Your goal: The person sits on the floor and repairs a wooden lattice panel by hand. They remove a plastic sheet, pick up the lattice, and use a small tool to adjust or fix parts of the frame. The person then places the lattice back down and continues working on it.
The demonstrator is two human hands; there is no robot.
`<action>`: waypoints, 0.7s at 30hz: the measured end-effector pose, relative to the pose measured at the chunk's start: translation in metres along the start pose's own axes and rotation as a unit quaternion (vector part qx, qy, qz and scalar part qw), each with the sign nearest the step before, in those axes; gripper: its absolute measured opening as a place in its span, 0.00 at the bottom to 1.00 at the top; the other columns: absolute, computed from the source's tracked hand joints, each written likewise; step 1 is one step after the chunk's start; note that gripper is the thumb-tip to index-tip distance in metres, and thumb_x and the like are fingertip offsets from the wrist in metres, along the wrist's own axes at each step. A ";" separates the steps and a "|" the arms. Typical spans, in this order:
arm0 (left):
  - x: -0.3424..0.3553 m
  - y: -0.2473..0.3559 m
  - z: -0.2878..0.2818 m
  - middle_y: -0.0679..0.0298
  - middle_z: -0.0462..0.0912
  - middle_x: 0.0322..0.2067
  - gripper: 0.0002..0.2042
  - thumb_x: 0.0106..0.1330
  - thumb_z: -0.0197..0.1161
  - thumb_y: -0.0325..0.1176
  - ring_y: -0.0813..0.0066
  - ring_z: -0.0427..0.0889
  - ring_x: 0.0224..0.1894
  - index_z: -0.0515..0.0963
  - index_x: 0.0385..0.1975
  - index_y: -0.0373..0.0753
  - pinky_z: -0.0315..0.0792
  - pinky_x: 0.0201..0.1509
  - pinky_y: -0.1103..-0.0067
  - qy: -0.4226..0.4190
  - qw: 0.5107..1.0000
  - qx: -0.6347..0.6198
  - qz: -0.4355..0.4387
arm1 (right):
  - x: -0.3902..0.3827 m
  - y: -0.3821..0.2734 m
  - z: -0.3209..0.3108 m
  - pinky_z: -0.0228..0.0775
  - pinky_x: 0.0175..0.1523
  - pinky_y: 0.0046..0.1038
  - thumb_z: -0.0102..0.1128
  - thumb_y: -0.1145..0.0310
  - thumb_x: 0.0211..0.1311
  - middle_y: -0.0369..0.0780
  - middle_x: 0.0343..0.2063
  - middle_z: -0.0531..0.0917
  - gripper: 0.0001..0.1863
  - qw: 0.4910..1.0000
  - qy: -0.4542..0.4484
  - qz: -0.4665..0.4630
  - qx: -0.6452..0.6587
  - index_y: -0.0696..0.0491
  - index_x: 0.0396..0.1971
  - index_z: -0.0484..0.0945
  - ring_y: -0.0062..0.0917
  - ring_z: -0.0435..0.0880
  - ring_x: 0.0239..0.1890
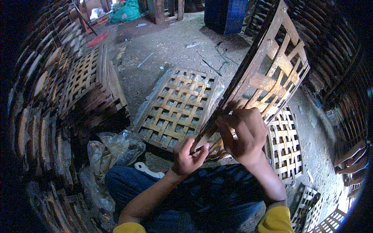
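A woven lattice panel (275, 66) with a dark wooden frame stands tilted up on edge at the right of centre. My left hand (186, 157) grips the lower end of its frame between thumb and fingers. My right hand (243, 136) is curled at the panel's lower part, fingers bent against the frame and strips; what exactly they pinch is partly hidden. Another lattice panel (173, 101) lies flat beyond my hands on translucent plastic. A pale lattice panel (285, 149) lies to the right, partly behind the raised one.
Stacked panels (79, 79) and slats fill the left side, above crumpled plastic (108, 155). At the back are a green sack (124, 11), red scrap (99, 39) and a blue bin (223, 15). Dark slatted stacks (330, 66) line the right; more panels (307, 207) lie lower right.
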State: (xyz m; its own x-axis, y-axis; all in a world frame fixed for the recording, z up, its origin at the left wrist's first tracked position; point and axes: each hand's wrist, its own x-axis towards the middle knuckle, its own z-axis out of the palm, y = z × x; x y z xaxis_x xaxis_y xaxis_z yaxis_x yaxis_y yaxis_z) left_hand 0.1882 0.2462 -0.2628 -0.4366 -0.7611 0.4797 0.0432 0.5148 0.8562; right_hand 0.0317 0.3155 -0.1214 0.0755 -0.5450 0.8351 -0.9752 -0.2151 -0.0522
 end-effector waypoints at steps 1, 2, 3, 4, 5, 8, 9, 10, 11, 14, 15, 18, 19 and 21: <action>0.001 0.002 0.000 0.56 0.79 0.24 0.10 0.61 0.72 0.30 0.57 0.81 0.25 0.76 0.31 0.36 0.73 0.29 0.68 0.001 1.000 0.002 0.006 | 0.001 0.000 0.000 0.72 0.33 0.33 0.76 0.79 0.41 0.42 0.30 0.82 0.14 1.000 0.003 0.001 0.004 0.53 0.32 0.85 0.36 0.81 0.31; 0.003 0.004 -0.001 0.56 0.79 0.24 0.09 0.61 0.72 0.30 0.56 0.81 0.25 0.76 0.31 0.36 0.73 0.29 0.68 0.002 1.000 0.004 0.013 | 0.000 0.001 0.001 0.73 0.33 0.33 0.76 0.78 0.41 0.42 0.30 0.82 0.14 1.000 0.002 -0.002 0.006 0.53 0.32 0.85 0.36 0.81 0.32; 0.004 0.005 -0.001 0.56 0.79 0.24 0.09 0.61 0.72 0.30 0.56 0.82 0.26 0.76 0.31 0.37 0.73 0.30 0.68 0.004 1.000 0.005 0.020 | -0.001 0.004 0.003 0.73 0.33 0.33 0.76 0.78 0.41 0.42 0.31 0.82 0.15 1.000 0.000 -0.005 0.009 0.53 0.32 0.85 0.36 0.81 0.32; 0.004 0.004 -0.002 0.56 0.79 0.24 0.09 0.61 0.72 0.30 0.56 0.82 0.26 0.76 0.31 0.37 0.73 0.30 0.68 0.001 1.000 0.005 0.015 | -0.001 0.005 0.004 0.73 0.34 0.33 0.76 0.78 0.40 0.42 0.31 0.82 0.15 1.000 -0.001 -0.008 0.011 0.54 0.32 0.85 0.37 0.81 0.32; 0.003 0.004 -0.003 0.56 0.78 0.24 0.09 0.61 0.71 0.30 0.56 0.82 0.26 0.76 0.31 0.37 0.73 0.30 0.68 -0.001 1.000 0.006 0.009 | -0.001 0.003 0.004 0.73 0.34 0.34 0.77 0.78 0.40 0.42 0.31 0.82 0.15 1.000 -0.002 -0.002 0.013 0.54 0.32 0.85 0.37 0.81 0.32; 0.002 -0.002 -0.005 0.56 0.79 0.25 0.09 0.61 0.71 0.29 0.57 0.82 0.26 0.77 0.33 0.36 0.73 0.30 0.69 -0.008 1.000 0.014 0.014 | 0.001 0.000 0.004 0.74 0.36 0.35 0.77 0.79 0.40 0.44 0.32 0.82 0.15 1.000 -0.003 0.007 0.020 0.54 0.32 0.85 0.38 0.81 0.34; 0.003 -0.002 -0.006 0.56 0.79 0.26 0.08 0.61 0.71 0.29 0.57 0.82 0.26 0.77 0.33 0.36 0.73 0.30 0.69 -0.011 1.000 0.018 0.020 | 0.002 0.000 0.004 0.74 0.37 0.35 0.77 0.79 0.41 0.44 0.33 0.82 0.15 1.000 -0.002 0.005 0.024 0.55 0.33 0.84 0.39 0.81 0.34; 0.004 0.000 -0.006 0.56 0.79 0.26 0.09 0.61 0.71 0.30 0.57 0.82 0.26 0.77 0.34 0.36 0.74 0.30 0.69 -0.008 0.999 0.020 0.032 | 0.002 0.000 0.004 0.74 0.38 0.36 0.76 0.79 0.41 0.44 0.33 0.83 0.15 1.000 -0.002 0.004 0.028 0.56 0.33 0.84 0.39 0.81 0.34; 0.007 0.005 -0.006 0.55 0.80 0.27 0.09 0.61 0.71 0.30 0.57 0.82 0.26 0.78 0.34 0.36 0.74 0.30 0.69 -0.005 0.999 0.022 0.045 | 0.002 0.002 0.004 0.74 0.37 0.35 0.76 0.77 0.41 0.44 0.34 0.82 0.16 1.000 0.006 -0.001 0.028 0.56 0.35 0.83 0.39 0.81 0.34; 0.008 0.008 -0.005 0.55 0.80 0.29 0.09 0.62 0.71 0.30 0.58 0.82 0.26 0.78 0.37 0.36 0.74 0.30 0.70 -0.008 0.999 0.011 0.033 | 0.002 0.012 0.004 0.74 0.36 0.35 0.74 0.75 0.43 0.44 0.36 0.82 0.19 0.999 0.036 -0.005 0.027 0.56 0.39 0.82 0.38 0.81 0.34; 0.006 0.008 -0.005 0.55 0.81 0.30 0.10 0.62 0.71 0.31 0.58 0.82 0.27 0.78 0.37 0.36 0.74 0.30 0.70 -0.010 1.000 0.005 0.021 | 0.005 0.015 0.003 0.74 0.36 0.34 0.74 0.76 0.44 0.44 0.36 0.82 0.19 0.998 0.049 0.000 0.024 0.57 0.40 0.81 0.38 0.82 0.34; 0.005 0.010 -0.007 0.55 0.81 0.29 0.10 0.63 0.71 0.31 0.58 0.82 0.28 0.77 0.37 0.36 0.74 0.31 0.71 -0.014 0.999 -0.033 0.001 | 0.004 0.020 -0.003 0.74 0.39 0.34 0.74 0.80 0.48 0.46 0.37 0.82 0.19 0.991 0.081 0.099 0.025 0.58 0.42 0.81 0.39 0.82 0.37; 0.003 0.005 -0.007 0.55 0.80 0.29 0.10 0.63 0.70 0.32 0.58 0.82 0.28 0.77 0.37 0.36 0.74 0.31 0.71 -0.013 1.000 -0.024 -0.001 | 0.006 0.023 -0.005 0.75 0.41 0.34 0.74 0.81 0.49 0.46 0.37 0.82 0.18 0.987 0.089 0.129 0.034 0.58 0.42 0.81 0.39 0.82 0.38; 0.003 -0.006 -0.008 0.55 0.80 0.28 0.10 0.63 0.70 0.32 0.58 0.82 0.28 0.77 0.37 0.35 0.74 0.32 0.71 -0.013 1.000 -0.008 -0.001 | 0.004 0.033 -0.006 0.75 0.43 0.34 0.72 0.81 0.50 0.46 0.38 0.82 0.17 0.985 0.101 0.134 0.038 0.57 0.42 0.81 0.40 0.83 0.39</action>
State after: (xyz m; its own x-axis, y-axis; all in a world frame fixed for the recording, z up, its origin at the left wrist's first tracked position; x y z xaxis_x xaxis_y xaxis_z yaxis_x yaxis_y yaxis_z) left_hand 0.1934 0.2376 -0.2654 -0.4608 -0.7515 0.4722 0.0564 0.5062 0.8606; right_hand -0.0016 0.3109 -0.1163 -0.2326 -0.4198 0.8773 -0.9358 -0.1490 -0.3194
